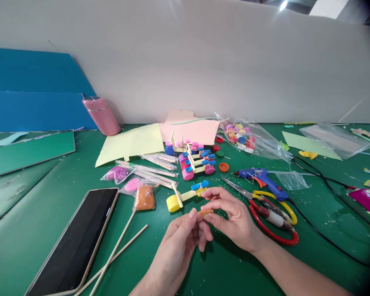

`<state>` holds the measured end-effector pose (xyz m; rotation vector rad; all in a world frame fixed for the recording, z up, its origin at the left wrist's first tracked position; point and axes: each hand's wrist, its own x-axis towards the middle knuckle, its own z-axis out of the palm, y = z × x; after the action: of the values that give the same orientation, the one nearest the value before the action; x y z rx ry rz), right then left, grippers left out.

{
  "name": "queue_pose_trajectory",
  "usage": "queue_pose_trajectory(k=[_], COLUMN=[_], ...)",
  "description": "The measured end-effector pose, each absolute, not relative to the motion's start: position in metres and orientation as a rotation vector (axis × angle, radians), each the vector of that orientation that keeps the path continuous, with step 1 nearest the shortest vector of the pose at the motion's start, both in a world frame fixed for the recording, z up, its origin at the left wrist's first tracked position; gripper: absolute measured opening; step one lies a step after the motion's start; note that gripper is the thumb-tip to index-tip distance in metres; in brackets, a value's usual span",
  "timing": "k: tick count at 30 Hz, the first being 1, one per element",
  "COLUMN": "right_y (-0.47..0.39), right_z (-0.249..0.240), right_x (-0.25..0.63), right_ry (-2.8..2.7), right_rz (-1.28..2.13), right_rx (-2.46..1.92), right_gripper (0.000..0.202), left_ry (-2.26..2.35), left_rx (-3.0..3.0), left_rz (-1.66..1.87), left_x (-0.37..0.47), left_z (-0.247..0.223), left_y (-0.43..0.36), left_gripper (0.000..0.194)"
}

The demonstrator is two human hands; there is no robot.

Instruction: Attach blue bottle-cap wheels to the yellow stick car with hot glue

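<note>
The lump (206, 212), a small orange piece, is between the two hands, above the near part of the green table (117, 283); the left hand (183, 234) is closed on its left end, thumb above curled fingers; the right hand (234, 211) pinches it from the other side between thumb and fingertips; this double grip probably steadies a piece too small for a whole palm.

The lump's long axis runs left to right across the view, its right end perhaps slightly higher; it lies nearly flat, and fingers cover its ends, so I cannot tell a front from a back.

The yellow toy (173, 203) rests just beyond the hands, its bar slanting away to the right; whether a right fingertip touches it, I cannot tell; its place there seems handy for comparing or reaching.

The scissors (267, 207) and glue gun (269, 183) lie right of the hands, likely for easy reach; the orange packet (146, 198) lies to the left, near the crossed sticks (129, 242) and the phone (75, 240); other toys (197, 161) stand grouped farther back, perhaps to leave working room.
</note>
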<state>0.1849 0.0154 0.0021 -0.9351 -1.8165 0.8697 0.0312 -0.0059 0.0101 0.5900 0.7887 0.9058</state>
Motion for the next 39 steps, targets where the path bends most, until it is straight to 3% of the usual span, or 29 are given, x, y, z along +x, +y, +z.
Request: queue_pose_trajectory(k=[6, 13, 17, 28, 35, 39], right_y=[0.016, 0.015, 0.014, 0.009, -0.006, -0.006], right_z=[0.002, 0.003, 0.002, -0.001, 0.001, 0.001], right_x=[0.186, 0.185, 0.184, 0.18, 0.174, 0.174], right_ry=[-1.934, -1.941, -1.972, -1.951, -2.144, -2.073], right_rz=[0.802, 0.704, 0.671, 0.724, 0.844, 0.832], right_rx=[-0.903, -0.945, -0.927, -0.952, -0.944, -1.007], right_gripper=[0.038, 0.021, 0.021, 0.035, 0.068, 0.063], left_ry=[0.873, 0.882, 0.842, 0.919, 1.038, 1.016], left_rx=[0.513, 0.579, 0.589, 0.484, 0.553, 0.512], left_rz=[0.939, 0.929, 0.916, 1.049, 1.107, 1.11], left_x=[0.032, 0.03, 0.029, 0.03, 0.032, 0.032], left_z=[0.007, 0.007, 0.007, 0.001, 0.003, 0.004], left_y=[-0.003, -0.005, -0.006, 0.0, -0.002, -0.002], left_gripper=[0.022, 0.031, 0.025, 0.018, 0.021, 0.02])
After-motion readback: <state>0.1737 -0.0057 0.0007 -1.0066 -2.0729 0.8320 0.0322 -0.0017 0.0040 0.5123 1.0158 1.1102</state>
